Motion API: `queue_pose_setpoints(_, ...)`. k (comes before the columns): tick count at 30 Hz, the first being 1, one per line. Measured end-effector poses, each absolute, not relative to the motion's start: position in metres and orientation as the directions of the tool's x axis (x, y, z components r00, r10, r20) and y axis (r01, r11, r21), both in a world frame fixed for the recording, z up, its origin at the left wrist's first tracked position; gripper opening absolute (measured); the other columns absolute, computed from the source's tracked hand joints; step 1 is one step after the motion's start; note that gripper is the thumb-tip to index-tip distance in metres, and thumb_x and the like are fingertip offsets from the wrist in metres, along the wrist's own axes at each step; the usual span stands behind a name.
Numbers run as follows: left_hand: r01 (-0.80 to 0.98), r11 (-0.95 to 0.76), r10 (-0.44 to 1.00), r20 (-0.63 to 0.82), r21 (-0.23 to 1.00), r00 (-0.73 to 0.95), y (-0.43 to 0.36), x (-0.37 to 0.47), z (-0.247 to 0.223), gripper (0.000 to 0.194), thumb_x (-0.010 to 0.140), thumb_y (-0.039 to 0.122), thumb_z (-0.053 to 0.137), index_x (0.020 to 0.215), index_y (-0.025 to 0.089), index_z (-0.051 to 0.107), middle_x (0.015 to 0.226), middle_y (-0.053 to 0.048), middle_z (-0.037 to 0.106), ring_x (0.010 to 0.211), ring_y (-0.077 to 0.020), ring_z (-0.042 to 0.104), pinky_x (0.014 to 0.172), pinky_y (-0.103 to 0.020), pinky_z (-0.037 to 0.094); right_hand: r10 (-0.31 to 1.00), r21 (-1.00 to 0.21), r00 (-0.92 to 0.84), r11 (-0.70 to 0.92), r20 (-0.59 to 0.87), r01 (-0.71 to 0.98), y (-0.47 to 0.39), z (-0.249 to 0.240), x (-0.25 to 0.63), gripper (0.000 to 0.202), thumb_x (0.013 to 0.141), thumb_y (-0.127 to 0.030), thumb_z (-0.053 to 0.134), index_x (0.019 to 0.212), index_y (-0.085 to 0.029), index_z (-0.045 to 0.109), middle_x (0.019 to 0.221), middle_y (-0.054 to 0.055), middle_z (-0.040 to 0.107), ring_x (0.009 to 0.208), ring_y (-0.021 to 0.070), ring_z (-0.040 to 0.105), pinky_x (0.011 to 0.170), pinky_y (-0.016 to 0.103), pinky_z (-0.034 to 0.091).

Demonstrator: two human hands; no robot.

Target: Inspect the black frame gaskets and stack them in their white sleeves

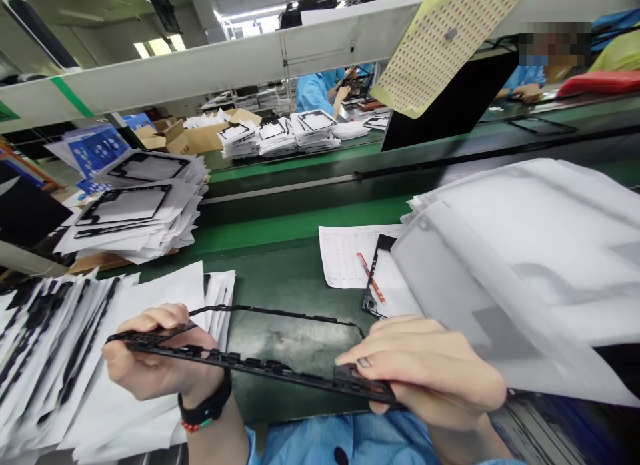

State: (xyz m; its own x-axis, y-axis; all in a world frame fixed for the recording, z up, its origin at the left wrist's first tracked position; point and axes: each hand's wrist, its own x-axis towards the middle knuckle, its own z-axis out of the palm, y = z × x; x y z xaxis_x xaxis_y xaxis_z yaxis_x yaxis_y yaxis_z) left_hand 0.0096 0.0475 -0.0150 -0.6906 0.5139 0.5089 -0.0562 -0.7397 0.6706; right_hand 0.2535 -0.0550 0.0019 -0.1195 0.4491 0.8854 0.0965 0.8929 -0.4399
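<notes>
While the person sits at the green bench (pixel 285 335), both bare hands are closed on one thin black frame (pixel 270 369), which hangs above the bench top at the centre of my clock, twelve being straight ahead of the person. At nine o'clock the left hand (pixel 155 378) has its end clamped between thumb and fingers; at three o'clock the right hand (pixel 430 372) grips the other end, fingers over the top and a fingertip showing beneath. Seen nearly edge-on, the long near bar shows small raised tabs. A dark wristband (pixel 213 402) and a string of red beads (pixel 193 426) circle the left wrist. Further out at nine o'clock lie white sheets interleaved with black strips (pixel 65 358), and at ten a stack of papers and frames (pixel 130 208). Around one o'clock a printed form (pixel 345 252) lies on the bench, a red pen (pixel 371 278) near its right edge beside a second frame (pixel 385 244), partly covered by the large pile of translucent white sheets (pixel 525 265) at two. Beyond, at twelve, a co-worker's blue sleeve (pixel 313 95) shows behind more paper stacks (pixel 310 135).
</notes>
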Motion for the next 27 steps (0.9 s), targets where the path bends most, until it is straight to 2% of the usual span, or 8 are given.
queue_pose_setpoints(6,-0.021,-0.747,0.513,0.557,0.664,-0.653,0.050,0.001,-0.020,0.050,0.073,0.066,0.046,0.054,0.020,0.036,0.043,0.005,0.033,0.036,-0.0107,0.031,0.039,-0.026,0.022,0.430,-0.419,-0.106,0.901,0.897,0.112,-0.056,0.005,0.247,0.016,0.099,-0.019,0.058,0.099,-0.005,0.067,0.079,0.010,0.072,0.087,0.0149,0.073,0.077,0.017,0.056)
queue_pose_setpoints(9,-0.004,-0.737,0.510,0.553,0.675,-0.659,0.049,0.001,-0.019,0.051,0.072,0.067,0.044,0.054,0.020,0.035,0.042,0.005,0.032,0.035,-0.0099,0.030,0.039,-0.025,0.022,0.437,-0.425,-0.111,0.898,0.893,0.116,-0.057,0.003,0.248,0.016,0.100,-0.019,0.058,0.102,-0.007,0.067,0.080,0.010,0.073,0.088,0.0153,0.073,0.076,0.018,0.057)
queue_pose_setpoints(14,-0.008,-0.685,0.522,0.483,0.729,-0.703,0.042,0.006,-0.012,0.047,0.069,0.062,0.052,0.055,0.020,0.038,0.045,0.004,0.033,0.039,-0.0100,0.034,0.040,-0.025,0.025,0.479,-0.467,-0.160,0.877,0.863,0.108,-0.057,0.002,0.252,0.017,0.099,-0.018,0.058,0.113,-0.011,0.066,0.079,0.007,0.073,0.089,0.0167,0.073,0.072,0.021,0.057)
queue_pose_setpoints(19,0.040,-0.672,0.481,0.477,0.739,-0.736,0.039,0.010,-0.007,0.053,0.066,0.070,0.051,0.057,0.020,0.036,0.045,0.004,0.031,0.038,-0.0098,0.032,0.040,-0.025,0.023,0.503,-0.499,-0.123,0.864,0.856,0.063,-0.057,-0.003,0.251,0.017,0.097,-0.019,0.062,0.112,-0.012,0.067,0.083,0.007,0.072,0.084,0.0172,0.073,0.070,0.022,0.056)
queue_pose_setpoints(21,0.067,-0.683,0.457,0.498,0.727,-0.737,0.037,0.011,-0.008,0.055,0.067,0.072,0.053,0.059,0.019,0.037,0.046,0.004,0.032,0.040,-0.0094,0.033,0.041,-0.025,0.024,0.541,-0.537,-0.134,0.841,0.830,0.068,-0.057,-0.002,0.248,0.021,0.098,-0.031,0.062,0.106,-0.012,0.068,0.074,0.005,0.068,0.065,0.0142,0.068,0.058,0.021,0.050)
queue_pose_setpoints(23,0.108,-0.710,0.417,0.539,0.696,-0.732,0.034,0.013,-0.009,0.053,0.073,0.069,0.053,0.064,0.019,0.038,0.048,0.005,0.031,0.043,-0.0088,0.033,0.043,-0.024,0.026,0.602,-0.593,-0.189,0.798,0.776,0.105,-0.057,0.003,0.245,0.033,0.101,-0.039,0.052,0.099,-0.011,0.068,0.063,0.002,0.059,0.050,0.0106,0.054,0.047,0.023,0.039)
queue_pose_setpoints(25,0.154,-0.729,0.371,0.573,0.668,-0.731,0.034,0.014,-0.011,0.047,0.080,0.062,0.050,0.067,0.018,0.040,0.052,0.004,0.032,0.045,-0.0083,0.034,0.045,-0.024,0.029,0.658,-0.651,-0.265,0.748,0.705,0.129,-0.057,0.010,0.246,0.036,0.102,-0.032,0.043,0.094,-0.009,0.069,0.060,0.001,0.053,0.048,0.0100,0.044,0.046,0.024,0.032)
queue_pose_setpoints(27,0.184,-0.740,0.328,0.586,0.647,-0.741,0.035,0.014,-0.012,0.039,0.081,0.051,0.052,0.065,0.017,0.040,0.056,0.004,0.036,0.046,-0.0078,0.039,0.045,-0.024,0.031,0.699,-0.719,-0.351,0.688,0.623,0.096,-0.056,0.014,0.250,0.030,0.098,-0.021,0.043,0.097,-0.007,0.069,0.065,0.003,0.055,0.054,0.0107,0.048,0.051,0.024,0.036)
